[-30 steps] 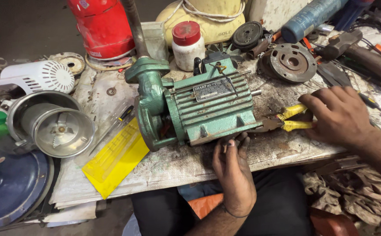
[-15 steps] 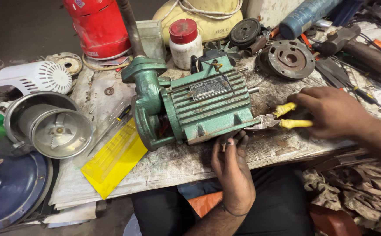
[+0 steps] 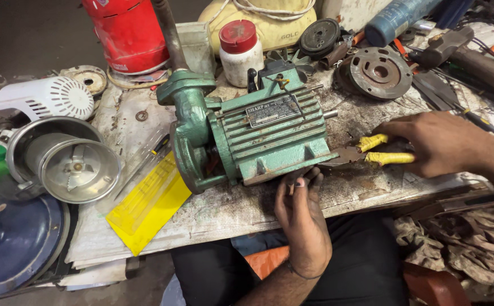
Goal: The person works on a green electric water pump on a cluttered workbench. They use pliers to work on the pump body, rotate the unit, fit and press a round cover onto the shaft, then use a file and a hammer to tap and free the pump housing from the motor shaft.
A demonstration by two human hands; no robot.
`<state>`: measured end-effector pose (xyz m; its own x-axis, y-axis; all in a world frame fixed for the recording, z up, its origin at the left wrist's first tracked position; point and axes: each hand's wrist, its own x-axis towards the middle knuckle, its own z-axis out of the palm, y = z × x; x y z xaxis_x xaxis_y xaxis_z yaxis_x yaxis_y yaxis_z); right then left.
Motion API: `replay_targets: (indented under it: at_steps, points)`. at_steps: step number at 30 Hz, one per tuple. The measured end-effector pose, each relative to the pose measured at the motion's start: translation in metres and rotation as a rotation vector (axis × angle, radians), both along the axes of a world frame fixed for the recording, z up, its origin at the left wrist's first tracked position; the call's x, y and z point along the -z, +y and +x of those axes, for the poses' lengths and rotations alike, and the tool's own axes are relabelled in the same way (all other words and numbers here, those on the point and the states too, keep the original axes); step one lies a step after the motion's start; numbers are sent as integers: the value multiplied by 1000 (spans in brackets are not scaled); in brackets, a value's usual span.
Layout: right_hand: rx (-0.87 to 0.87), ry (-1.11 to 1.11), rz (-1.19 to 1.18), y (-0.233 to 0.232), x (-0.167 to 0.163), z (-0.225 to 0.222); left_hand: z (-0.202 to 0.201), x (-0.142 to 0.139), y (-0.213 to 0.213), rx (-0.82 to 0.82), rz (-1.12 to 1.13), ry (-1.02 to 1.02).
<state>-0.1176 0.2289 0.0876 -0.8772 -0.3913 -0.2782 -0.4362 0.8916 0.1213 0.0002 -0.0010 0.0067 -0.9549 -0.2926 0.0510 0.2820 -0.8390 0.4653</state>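
Green-painted cast metal forms the body of the water pump motor (image 3: 258,139), which lies on its side at the centre of the frame on a grimy workbench (image 3: 224,209). The left hand (image 3: 304,224), lower centre, is partly curled with its fingertips (image 3: 298,181) pressed against the lower right edge of the finned housing. The right hand (image 3: 442,141), at centre right, is closed around the yellow-handled pliers (image 3: 372,156), whose nose points at the housing's right end, just below the projecting shaft stub (image 3: 330,114); whether the nose has hold of anything there cannot be told.

For sound work at this stage, judged from the pose:
- Keep the left hand bracing the housing so it cannot roll or slide.
- Hold the pliers in line with the part addressed; avoid twisting sideways.
- Keep the bracing fingertips out of the path of the plier nose.

Nearby: a yellow plastic case (image 3: 148,204) at lower left, a steel mixer jar (image 3: 71,161) at left, a red cylinder (image 3: 128,31) at top left, and a round end cover (image 3: 378,72) at upper right.
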Motion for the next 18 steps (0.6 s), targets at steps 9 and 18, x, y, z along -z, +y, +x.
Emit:
replay_targets:
  at_steps: [9, 18]
  points:
    - [-410, 522, -208, 44, 38, 16, 2, -1, -2, 23, -35, -44]
    - [-165, 550, 143, 67, 40, 30, 41, -34, -58, -65, -1375, -87]
